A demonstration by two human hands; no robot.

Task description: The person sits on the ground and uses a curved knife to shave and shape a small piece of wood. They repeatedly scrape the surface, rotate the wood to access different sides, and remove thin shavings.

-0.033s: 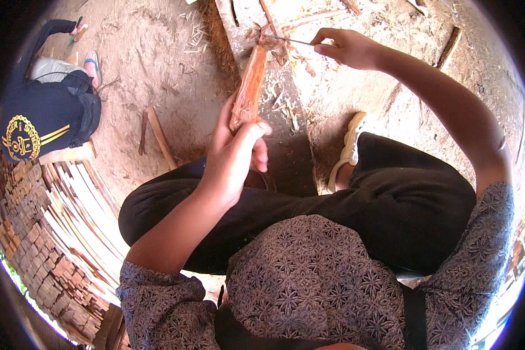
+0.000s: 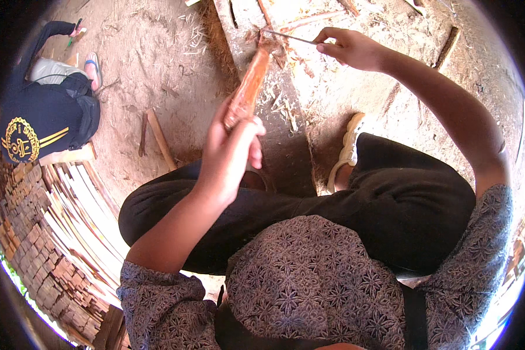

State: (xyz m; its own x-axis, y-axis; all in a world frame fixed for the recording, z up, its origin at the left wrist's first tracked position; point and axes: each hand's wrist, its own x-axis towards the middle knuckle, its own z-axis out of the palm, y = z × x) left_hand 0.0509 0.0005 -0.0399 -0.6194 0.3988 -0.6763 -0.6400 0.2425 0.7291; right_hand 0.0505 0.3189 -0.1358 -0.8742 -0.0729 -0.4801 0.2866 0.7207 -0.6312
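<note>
Left hand [image 2: 230, 151] grips the reddish wood strip [image 2: 248, 87] at its near end, strip angled toward 12 o'clock over the wooden block [image 2: 286, 151]. Right hand [image 2: 353, 49] at 1 o'clock pinches a thin blade [image 2: 289, 37] at the strip's far tip. Looks like mid-shaving; next stroke needs a steady strip and controlled pull.

The wood strip [image 2: 248, 87] is showing a reddish, rough, fibrous surface. The blade [image 2: 289, 36] is appearing thin, metallic and dull. The plank [image 2: 274, 146] is looking matt and weathered; the ground [image 2: 157, 64] is showing dusty earth littered with shavings.
</note>
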